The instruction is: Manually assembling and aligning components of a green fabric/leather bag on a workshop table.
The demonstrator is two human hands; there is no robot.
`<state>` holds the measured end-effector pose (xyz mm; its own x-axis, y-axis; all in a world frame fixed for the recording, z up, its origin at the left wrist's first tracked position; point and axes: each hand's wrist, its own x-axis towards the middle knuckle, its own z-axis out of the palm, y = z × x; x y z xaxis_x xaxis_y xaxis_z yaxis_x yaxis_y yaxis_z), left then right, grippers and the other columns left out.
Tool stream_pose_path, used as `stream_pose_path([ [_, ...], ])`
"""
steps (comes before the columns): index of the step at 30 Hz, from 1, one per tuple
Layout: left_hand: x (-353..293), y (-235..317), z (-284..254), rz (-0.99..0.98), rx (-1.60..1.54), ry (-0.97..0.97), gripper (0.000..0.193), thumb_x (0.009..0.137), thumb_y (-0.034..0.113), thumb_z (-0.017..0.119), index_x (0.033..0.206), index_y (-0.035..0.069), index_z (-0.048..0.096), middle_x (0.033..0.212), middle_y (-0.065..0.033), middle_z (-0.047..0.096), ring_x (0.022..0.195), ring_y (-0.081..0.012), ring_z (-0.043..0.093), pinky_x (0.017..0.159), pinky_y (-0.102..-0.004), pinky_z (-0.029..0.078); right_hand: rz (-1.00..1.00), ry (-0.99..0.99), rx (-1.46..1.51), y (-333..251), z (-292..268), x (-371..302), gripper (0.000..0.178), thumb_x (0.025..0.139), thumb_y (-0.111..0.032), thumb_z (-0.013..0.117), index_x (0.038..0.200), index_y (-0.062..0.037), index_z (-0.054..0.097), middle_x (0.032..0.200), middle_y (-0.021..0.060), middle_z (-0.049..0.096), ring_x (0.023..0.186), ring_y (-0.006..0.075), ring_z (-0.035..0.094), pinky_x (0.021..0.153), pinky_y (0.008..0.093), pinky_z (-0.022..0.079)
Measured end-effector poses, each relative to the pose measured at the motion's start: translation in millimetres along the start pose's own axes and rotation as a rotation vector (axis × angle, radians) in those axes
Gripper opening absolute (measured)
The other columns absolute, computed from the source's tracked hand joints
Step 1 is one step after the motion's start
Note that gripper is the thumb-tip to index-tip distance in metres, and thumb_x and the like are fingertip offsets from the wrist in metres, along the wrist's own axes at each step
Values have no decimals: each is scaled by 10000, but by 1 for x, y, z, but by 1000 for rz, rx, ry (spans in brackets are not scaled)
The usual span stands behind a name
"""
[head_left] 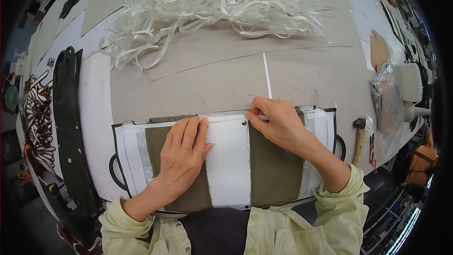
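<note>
A bag body (229, 170) lies flat in front of me, with olive-green panels beside a white middle panel, white ends and dark loop handles at both sides. Along its far edge runs a narrow white tape (218, 119). My left hand (184, 153) rests on the left olive panel, fingers stretched and pressing at the tape near the far edge. My right hand (278, 123) pinches the tape at the far edge, close to a small dark snap (244, 123). The fingertips partly hide what they grip.
A big heap of white tape (212, 4) spreads across the far table. Black strap pieces (71, 127) and striped cords (38, 118) lie left. On the right are a hammer (359, 141), a plastic-wrapped package (389, 99) and a white container (408, 82).
</note>
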<state>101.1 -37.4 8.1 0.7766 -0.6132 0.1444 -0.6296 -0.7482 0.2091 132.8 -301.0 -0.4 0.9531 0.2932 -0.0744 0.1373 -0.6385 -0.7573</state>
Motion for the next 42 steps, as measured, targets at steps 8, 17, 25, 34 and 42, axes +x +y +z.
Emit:
stream_pose_path([
  [8,11,18,12,23,3,54,601,838,123,754,1371,-91,579,1290,-188,572,1205,-340,565,1009,-444,495,11,-33,-9,3,-5,0,211,948,-180,710,895,-2,610,776,178,679,671,364,633,619,423,480],
  [17,5,18,24,28,15,83,598,824,52,762,1378,-81,580,1319,-186,561,1224,-359,560,975,-447,524,32,-82,128,11,-11,3,201,952,-158,722,931,26,644,766,175,677,678,334,643,642,395,500],
  [25,10,24,20,53,98,51,589,813,64,745,1371,-55,601,1325,-191,564,1220,-356,562,1011,-460,512,48,-109,84,8,-11,3,213,949,-164,725,923,31,643,770,181,677,688,328,648,650,391,504],
  [34,28,52,25,73,110,10,548,815,-19,601,1356,-101,590,1315,-210,568,1233,-364,570,1050,-495,487,49,-78,76,8,-17,0,220,942,-159,727,900,33,628,787,189,674,698,345,645,648,397,501],
  [42,28,53,28,105,94,10,530,817,-41,597,1342,-108,598,1297,-219,594,1227,-369,580,1082,-501,480,302,-15,98,27,-120,-70,172,945,-129,714,918,36,673,732,67,617,642,135,537,613,301,447],
])
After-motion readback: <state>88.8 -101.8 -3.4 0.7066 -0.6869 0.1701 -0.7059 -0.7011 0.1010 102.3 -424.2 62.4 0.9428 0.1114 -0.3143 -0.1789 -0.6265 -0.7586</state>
